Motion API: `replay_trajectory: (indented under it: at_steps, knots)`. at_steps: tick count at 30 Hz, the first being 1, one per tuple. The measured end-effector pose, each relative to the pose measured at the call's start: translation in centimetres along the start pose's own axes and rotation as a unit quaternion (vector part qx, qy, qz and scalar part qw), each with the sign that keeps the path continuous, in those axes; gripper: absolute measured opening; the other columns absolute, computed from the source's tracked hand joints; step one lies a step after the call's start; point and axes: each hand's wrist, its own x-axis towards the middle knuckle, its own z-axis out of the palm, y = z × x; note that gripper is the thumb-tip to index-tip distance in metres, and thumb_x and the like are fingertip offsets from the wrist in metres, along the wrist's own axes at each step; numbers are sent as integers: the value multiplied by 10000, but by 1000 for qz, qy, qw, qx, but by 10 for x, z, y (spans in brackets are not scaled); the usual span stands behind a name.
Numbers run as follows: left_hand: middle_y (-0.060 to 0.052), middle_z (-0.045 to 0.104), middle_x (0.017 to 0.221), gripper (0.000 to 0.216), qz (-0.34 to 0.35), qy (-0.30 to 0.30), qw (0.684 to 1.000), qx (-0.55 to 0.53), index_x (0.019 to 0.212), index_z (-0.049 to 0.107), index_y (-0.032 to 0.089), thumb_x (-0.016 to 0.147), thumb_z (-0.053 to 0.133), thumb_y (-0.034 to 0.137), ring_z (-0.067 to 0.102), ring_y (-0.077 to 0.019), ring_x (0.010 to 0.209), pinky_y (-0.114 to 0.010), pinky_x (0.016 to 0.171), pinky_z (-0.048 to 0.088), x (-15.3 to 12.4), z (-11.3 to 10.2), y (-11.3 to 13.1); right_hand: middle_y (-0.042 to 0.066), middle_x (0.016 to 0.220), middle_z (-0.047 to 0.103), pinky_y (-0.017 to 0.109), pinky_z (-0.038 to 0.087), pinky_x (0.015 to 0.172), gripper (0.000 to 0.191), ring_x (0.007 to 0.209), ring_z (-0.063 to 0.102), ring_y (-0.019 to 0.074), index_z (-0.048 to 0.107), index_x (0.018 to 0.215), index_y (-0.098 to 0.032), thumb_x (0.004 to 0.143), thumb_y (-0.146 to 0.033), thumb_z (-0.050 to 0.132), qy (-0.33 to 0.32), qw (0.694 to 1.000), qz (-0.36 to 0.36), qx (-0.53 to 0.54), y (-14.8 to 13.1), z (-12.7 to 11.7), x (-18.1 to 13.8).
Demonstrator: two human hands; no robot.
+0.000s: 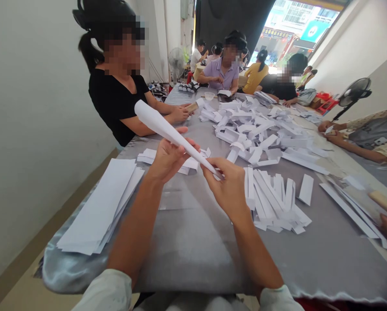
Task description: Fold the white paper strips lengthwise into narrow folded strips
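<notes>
White paper cone [169, 133], left hand [169, 160] clamped midway, right hand [227, 188] on tip, hands apart

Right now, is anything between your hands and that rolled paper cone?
Nothing is in the way: the left hand and the right hand both touch the rolled paper cone directly, the left near its middle, the right at its narrow end.

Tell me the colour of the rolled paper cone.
The cone is plain white; head view.
</notes>
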Motion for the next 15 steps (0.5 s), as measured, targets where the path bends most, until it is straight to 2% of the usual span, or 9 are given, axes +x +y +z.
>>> replay_trajectory:
  at_steps: [4, 7, 10, 15]
  knots:
    - [11, 731, 897, 532, 16, -16, 1000, -4, 987, 672, 233, 647, 1062, 359, 766, -197, 903, -367, 924, 632, 0, 3, -3, 26, 982, 810, 349, 573, 811, 137, 878, 746, 218, 787, 1032, -259, 1036, -225, 655, 5, 1000, -6, 6, -1, -5, 2]
    - [28, 683, 851, 546, 27, -14, 1000, -5, 909, 625, 234, 629, 1068, 386, 732, -179, 877, -342, 883, 621, 1, 4, -2, 45, 1134, 806, 381, 586, 878, 157, 1017, 754, 245, 765, 1170, -279, 1028, -258, 702, 2, 1000, -16, 13, -3, -9, 3]
    - [44, 647, 823, 606, 32, 3, 999, -4, 872, 580, 240, 586, 1080, 430, 713, -172, 861, -345, 887, 621, 1, 5, -2, 51, 1204, 791, 408, 594, 922, 208, 1076, 747, 258, 744, 1227, -300, 1019, -302, 739, -7, 999, -33, 21, -4, -12, 4]
    - [32, 696, 911, 649, 37, -12, 999, 16, 922, 569, 262, 582, 1071, 490, 735, -178, 885, -316, 829, 632, 0, 3, -2, 43, 1109, 800, 405, 611, 860, 118, 989, 753, 242, 781, 1136, -305, 1042, -314, 710, 8, 998, -48, 38, -4, -11, 2]
